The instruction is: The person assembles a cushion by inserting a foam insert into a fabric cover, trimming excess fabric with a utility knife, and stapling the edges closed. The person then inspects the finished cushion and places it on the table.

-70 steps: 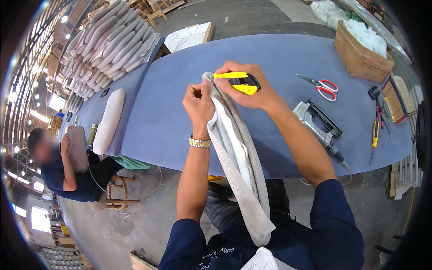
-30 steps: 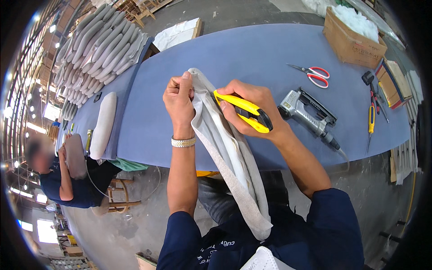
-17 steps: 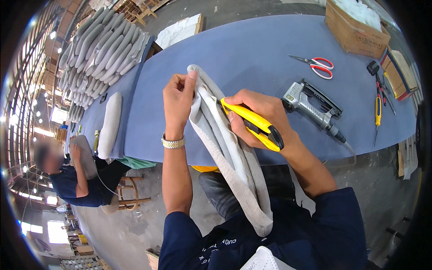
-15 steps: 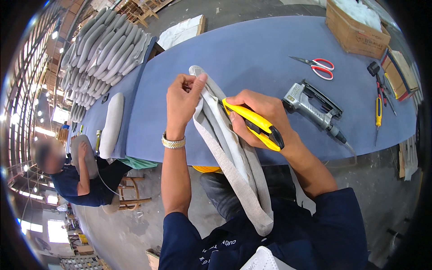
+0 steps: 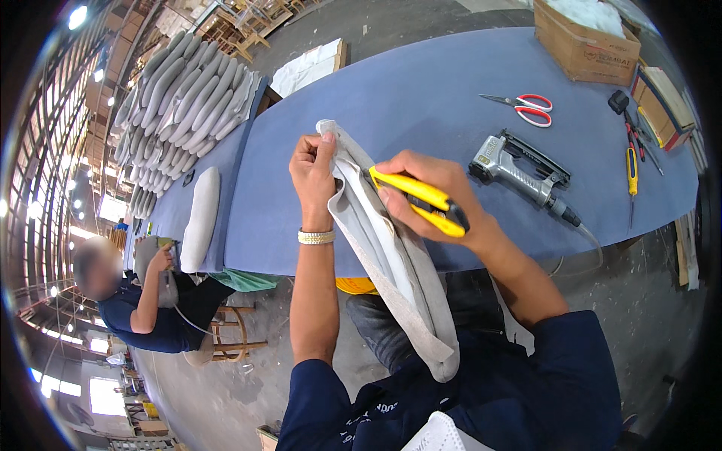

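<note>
A long grey upholstered pad (image 5: 380,259) slants from above the table down towards my chest, its fabric edges folded open around a pale inner layer. My left hand (image 5: 314,169) pinches the fabric near the pad's far end, thumb on top. In my right hand (image 5: 440,184) is a yellow and black utility knife (image 5: 417,189), its front end at the inner edge of the pad's fabric. The blade cannot be made out.
On the blue table (image 5: 286,195) lie a staple gun (image 5: 519,169) with a hose, red-handled scissors (image 5: 530,109) and a yellow screwdriver (image 5: 632,173). A cardboard box (image 5: 590,52) stands far right. Stacked grey pads (image 5: 188,98) and a seated co-worker (image 5: 154,308) are at left.
My left hand has shifted slightly right and down in the picture, with the pad. The knife stays near the same fabric edge. The co-worker's hand has moved on their pad.
</note>
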The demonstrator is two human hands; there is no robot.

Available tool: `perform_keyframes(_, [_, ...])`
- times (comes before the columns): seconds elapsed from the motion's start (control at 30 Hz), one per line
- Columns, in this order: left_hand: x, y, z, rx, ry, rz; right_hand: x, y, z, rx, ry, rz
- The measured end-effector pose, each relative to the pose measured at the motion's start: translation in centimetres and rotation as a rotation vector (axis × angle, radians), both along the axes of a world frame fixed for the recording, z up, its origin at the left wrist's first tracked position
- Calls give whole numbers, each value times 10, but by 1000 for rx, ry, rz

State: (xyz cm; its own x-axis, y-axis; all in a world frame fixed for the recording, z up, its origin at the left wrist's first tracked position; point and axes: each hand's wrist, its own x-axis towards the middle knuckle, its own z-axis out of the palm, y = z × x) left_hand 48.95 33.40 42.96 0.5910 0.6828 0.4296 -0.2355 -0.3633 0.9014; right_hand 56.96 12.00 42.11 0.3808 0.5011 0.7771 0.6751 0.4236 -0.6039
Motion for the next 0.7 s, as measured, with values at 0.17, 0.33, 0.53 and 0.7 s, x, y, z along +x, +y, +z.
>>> perform_keyframes(0.17, [5, -17, -14, -83, -159, 83, 17, 21, 5, 178, 244, 58])
perform_keyframes(0.33, [2, -15, -21, -158, -270, 28, 24, 36, 13, 114, 216, -10])
perform_keyframes(0.53, [-9, -10, -20, -276, -248, -74, 24, 47, 8, 84, 204, 41])
perform_keyframes(0.7, [-10, -8, -19, -300, -256, -111, 20, 51, 11, 54, 151, 48])
